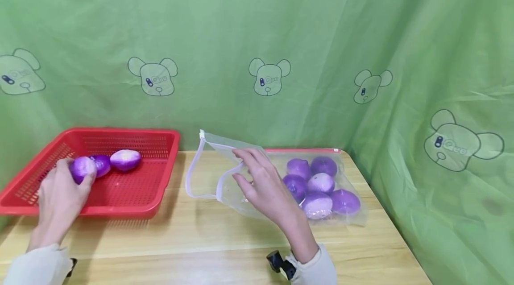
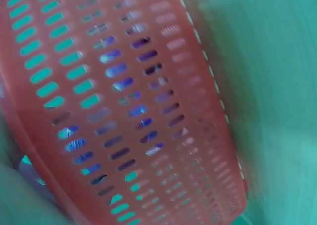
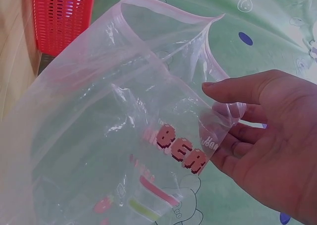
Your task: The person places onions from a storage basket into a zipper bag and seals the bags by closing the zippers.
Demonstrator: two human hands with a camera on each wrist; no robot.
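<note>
My left hand [image 1: 62, 189] reaches into the red plastic basket [image 1: 120, 210] and grips a purple-and-white onion [image 1: 81, 168], thumb on its right side. Two more onions lie beside it, a darker purple one [image 1: 101, 164] and a paler one [image 1: 125, 160]. From the left wrist, only the basket's slotted wall [image 2: 163, 86] shows clearly, with purple behind it. At the mouth of a clear zip bag [image 3: 99, 150] is my right hand [image 1: 263, 187]. Its fingers [image 3: 233, 140] touch the film and show partly through it, while the thumb stands apart. The bag's mouth gapes toward the basket.
Several purple onions [image 1: 321, 183] lie inside clear plastic at the right, near a red zip strip [image 1: 305, 150]. A wooden table [image 1: 192, 249] carries everything. Green cloth [image 1: 217, 30] with bear-head outlines hangs behind and along the right side.
</note>
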